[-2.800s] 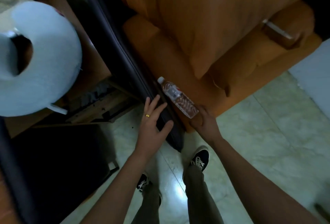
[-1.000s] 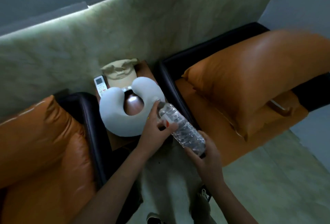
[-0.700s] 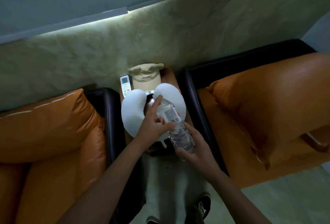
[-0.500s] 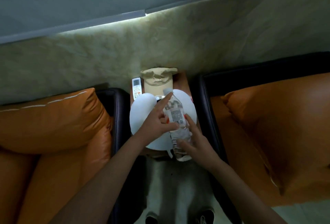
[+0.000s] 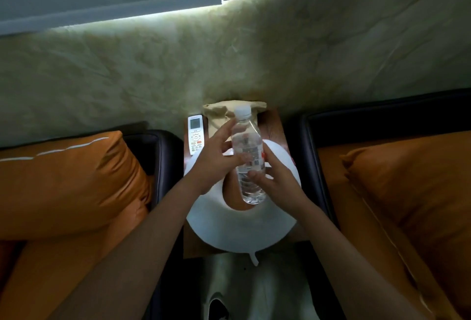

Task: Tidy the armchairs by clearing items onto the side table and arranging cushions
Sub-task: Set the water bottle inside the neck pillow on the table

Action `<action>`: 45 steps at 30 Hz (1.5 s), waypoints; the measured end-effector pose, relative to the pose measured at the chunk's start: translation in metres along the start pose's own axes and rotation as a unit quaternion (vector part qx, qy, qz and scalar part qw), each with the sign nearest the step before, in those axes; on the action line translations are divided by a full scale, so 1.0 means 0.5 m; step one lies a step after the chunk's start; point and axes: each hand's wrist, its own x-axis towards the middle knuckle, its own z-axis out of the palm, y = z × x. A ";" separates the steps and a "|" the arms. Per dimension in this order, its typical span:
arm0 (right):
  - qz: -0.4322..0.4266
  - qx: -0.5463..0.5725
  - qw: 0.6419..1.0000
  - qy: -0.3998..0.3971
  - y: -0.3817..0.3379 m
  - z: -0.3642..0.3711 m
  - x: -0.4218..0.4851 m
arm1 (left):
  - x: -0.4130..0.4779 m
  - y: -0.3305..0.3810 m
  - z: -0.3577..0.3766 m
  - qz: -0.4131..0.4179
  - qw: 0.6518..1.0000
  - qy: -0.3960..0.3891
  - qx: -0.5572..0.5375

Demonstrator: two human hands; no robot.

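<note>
A clear plastic water bottle (image 5: 247, 146) with a white cap is held nearly upright over the wooden side table (image 5: 276, 126). My left hand (image 5: 216, 159) grips its upper part from the left, and my right hand (image 5: 276, 179) holds its lower part from the right. Under the bottle lies a white U-shaped neck pillow (image 5: 242, 228), and the bottle's base hovers over the pillow's opening. An orange cushion (image 5: 63, 182) rests on the left armchair. Another orange cushion (image 5: 413, 192) sits on the right armchair.
A white remote control (image 5: 195, 134) lies at the table's back left, next to a crumpled brown paper bag (image 5: 224, 113). Dark armrests (image 5: 163, 156) flank the table on both sides. A marbled wall stands right behind it.
I have lifted the bottle from the right armchair's front edge and carried it over the side table. It has tipped from slanted to nearly upright, with both hands on it.
</note>
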 end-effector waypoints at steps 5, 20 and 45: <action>0.035 0.002 0.999 -0.011 0.031 0.011 0.037 | 0.008 -0.048 -0.003 -0.012 1.000 0.012 -0.022; 0.062 -0.017 0.998 -0.026 0.062 0.050 0.084 | 0.002 -0.118 -0.034 -0.032 0.997 0.017 -0.067; 0.024 -0.140 0.989 -0.034 0.096 0.052 0.077 | -0.060 -0.170 -0.009 -0.052 0.996 0.010 -0.067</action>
